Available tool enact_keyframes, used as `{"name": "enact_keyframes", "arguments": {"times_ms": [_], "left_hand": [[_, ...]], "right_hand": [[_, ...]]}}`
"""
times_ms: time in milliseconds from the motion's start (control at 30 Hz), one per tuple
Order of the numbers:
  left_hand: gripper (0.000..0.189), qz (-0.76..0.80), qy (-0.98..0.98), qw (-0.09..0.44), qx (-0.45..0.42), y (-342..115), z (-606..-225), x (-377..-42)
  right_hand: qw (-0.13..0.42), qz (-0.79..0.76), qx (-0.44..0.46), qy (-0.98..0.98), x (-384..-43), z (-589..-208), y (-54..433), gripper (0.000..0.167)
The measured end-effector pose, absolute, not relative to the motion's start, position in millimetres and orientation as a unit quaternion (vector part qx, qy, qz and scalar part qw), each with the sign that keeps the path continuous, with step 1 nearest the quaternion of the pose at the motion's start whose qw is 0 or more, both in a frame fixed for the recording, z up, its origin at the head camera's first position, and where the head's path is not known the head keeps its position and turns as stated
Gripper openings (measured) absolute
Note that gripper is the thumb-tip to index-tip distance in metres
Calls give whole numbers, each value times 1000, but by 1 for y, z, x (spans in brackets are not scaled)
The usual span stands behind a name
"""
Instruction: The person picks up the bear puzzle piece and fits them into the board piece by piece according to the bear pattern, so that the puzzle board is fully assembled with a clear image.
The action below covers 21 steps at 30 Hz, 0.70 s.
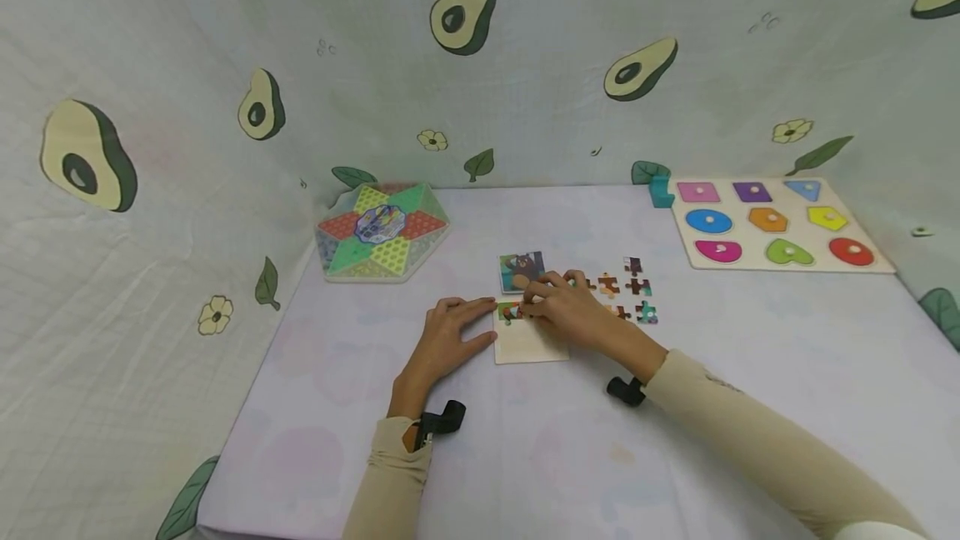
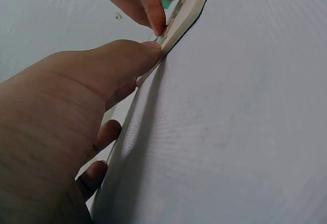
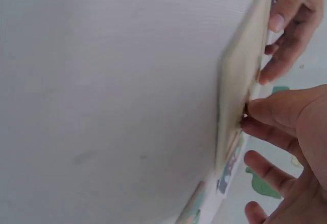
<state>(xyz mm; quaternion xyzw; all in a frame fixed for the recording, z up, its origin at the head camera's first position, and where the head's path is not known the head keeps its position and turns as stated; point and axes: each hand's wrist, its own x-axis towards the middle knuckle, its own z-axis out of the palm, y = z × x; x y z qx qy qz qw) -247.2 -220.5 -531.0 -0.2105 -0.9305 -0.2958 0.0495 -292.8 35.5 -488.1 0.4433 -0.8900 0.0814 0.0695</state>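
A square wooden puzzle tray [image 1: 531, 348] lies on the table, with colourful jigsaw pieces [image 1: 509, 312] in its far left part. My left hand [image 1: 444, 338] touches the tray's left edge, thumb and forefinger spread and fairly straight; the left wrist view shows the thumb [image 2: 145, 54] against that edge. Over the tray's far side, my right hand [image 1: 576, 312] pinches a small puzzle piece [image 3: 246, 112] between thumb and forefinger, mostly hidden by the fingers. Just beyond the tray lies a bear picture [image 1: 516, 272]. Several loose jigsaw pieces [image 1: 639, 287] lie to the right, some behind the right hand.
A many-sided patterned board [image 1: 352, 255] stands at the back left of the table. At the back right lies a wooden shape board [image 1: 750, 249] with coloured knobbed shapes, a teal block [image 1: 661, 192] at its corner. An avocado-print cloth [image 1: 540, 123] hangs behind.
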Motion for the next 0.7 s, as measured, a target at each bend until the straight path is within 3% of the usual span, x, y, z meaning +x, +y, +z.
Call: {"name": "enact_keyframes", "arguments": {"times_ms": [267,500,700], "left_hand": [[38,-219,-945,75,-230,-212,-530,-246],[39,-200,-953,74,-216,-199,-525,-243],[52,-167,-960,55,-219,-192,-531,-244]], "right_hand": [[-1,138,394,-909,-296,-475,47,32],[46,258,356,-897,-297,-461,78,21],[65,294,340,-891,-299,-466,104,17]]}}
